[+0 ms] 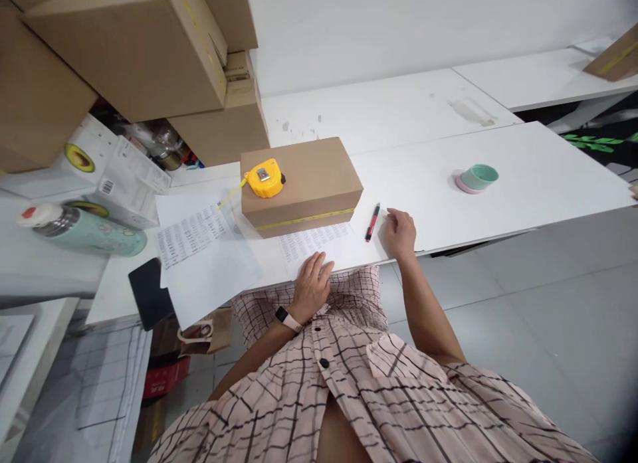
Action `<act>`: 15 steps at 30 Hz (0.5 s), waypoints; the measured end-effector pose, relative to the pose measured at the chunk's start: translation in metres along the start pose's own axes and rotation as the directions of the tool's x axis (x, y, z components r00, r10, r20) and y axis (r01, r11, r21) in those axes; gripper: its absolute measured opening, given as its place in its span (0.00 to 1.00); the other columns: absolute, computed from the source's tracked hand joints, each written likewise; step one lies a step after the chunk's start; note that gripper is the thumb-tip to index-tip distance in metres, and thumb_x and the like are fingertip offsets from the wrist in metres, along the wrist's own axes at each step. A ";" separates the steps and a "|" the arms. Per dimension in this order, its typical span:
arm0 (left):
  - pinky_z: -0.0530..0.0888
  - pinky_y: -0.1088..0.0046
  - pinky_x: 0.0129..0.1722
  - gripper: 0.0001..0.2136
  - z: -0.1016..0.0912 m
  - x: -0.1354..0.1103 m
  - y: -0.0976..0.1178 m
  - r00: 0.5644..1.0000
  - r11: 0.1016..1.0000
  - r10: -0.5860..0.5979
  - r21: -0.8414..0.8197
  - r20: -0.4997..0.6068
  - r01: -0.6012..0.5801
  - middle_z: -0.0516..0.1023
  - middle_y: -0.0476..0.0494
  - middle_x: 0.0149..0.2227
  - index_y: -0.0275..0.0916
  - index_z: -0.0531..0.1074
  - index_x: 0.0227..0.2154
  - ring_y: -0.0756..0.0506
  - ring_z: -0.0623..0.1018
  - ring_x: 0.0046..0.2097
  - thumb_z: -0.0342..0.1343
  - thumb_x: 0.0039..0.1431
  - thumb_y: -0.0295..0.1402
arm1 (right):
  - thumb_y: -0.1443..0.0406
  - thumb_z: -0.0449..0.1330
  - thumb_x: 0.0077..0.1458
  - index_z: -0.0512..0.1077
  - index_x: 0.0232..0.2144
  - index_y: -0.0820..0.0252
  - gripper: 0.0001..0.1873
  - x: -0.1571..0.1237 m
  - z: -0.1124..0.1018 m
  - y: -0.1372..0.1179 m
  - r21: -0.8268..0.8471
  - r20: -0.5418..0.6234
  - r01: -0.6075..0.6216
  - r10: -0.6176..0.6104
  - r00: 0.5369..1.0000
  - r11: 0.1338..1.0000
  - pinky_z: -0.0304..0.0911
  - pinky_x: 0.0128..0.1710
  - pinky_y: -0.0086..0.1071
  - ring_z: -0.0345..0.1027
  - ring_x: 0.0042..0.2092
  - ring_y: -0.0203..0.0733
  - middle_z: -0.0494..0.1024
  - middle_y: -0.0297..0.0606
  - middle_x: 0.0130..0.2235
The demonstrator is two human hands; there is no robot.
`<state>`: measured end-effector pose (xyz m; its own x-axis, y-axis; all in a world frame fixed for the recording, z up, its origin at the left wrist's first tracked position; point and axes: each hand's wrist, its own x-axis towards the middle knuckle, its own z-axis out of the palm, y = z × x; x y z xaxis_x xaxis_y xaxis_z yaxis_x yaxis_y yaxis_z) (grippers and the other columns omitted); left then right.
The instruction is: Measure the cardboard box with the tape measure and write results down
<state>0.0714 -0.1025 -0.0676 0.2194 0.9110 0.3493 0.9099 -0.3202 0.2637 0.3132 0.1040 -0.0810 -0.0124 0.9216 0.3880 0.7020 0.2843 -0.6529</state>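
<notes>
Plainly, the bench is occupied by a closed cardboard box, set partly over printed sheets. The left hand is laid relaxed at the front edge, grasping nothing; the right hand is loosely curled, with nothing seen in it. Atop the box's left end is perched a yellow tape measure (blade out, best kept unkinked while the box is steadied). A pen is placed beside the right hand.

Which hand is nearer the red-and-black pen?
Right. The right hand is just to the right of the pen, apart from it; the left hand is farther off, at the table's front edge to the pen's left.
</notes>
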 end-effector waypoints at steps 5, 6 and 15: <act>0.67 0.46 0.66 0.21 0.002 -0.001 -0.001 1.000 1.000 0.002 0.006 -0.009 -0.002 0.67 0.28 0.65 0.34 0.68 0.60 0.34 0.62 0.69 0.48 0.65 0.26 | 0.69 0.50 0.57 0.75 0.47 0.58 0.19 0.000 0.000 0.001 0.003 -0.017 0.013 -0.013 1.000 1.000 0.67 0.49 0.47 0.69 0.46 0.50 0.78 0.47 0.43; 0.67 0.46 0.66 0.21 0.002 -0.001 -0.001 1.000 1.000 0.006 0.011 -0.013 -0.006 0.67 0.27 0.65 0.33 0.69 0.60 0.34 0.62 0.69 0.49 0.65 0.26 | 0.69 0.50 0.57 0.75 0.46 0.58 0.18 0.000 0.000 0.001 -0.002 -0.018 0.012 -0.012 1.000 1.000 0.67 0.49 0.47 0.69 0.46 0.49 0.78 0.46 0.43; 0.67 0.47 0.65 0.20 0.002 0.000 0.000 0.999 1.000 0.015 0.011 -0.035 -0.014 0.68 0.27 0.64 0.32 0.69 0.59 0.34 0.62 0.69 0.48 0.65 0.26 | 0.69 0.49 0.56 0.76 0.43 0.59 0.18 0.000 -0.002 -0.004 0.023 0.011 -0.023 0.023 1.000 0.999 0.65 0.49 0.46 0.67 0.46 0.50 0.77 0.48 0.44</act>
<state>0.0717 -0.1022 -0.0695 0.2203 0.8965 0.3844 0.9104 -0.3304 0.2488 0.3124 0.1021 -0.0772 -0.0047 0.9307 0.3658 0.6854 0.2694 -0.6765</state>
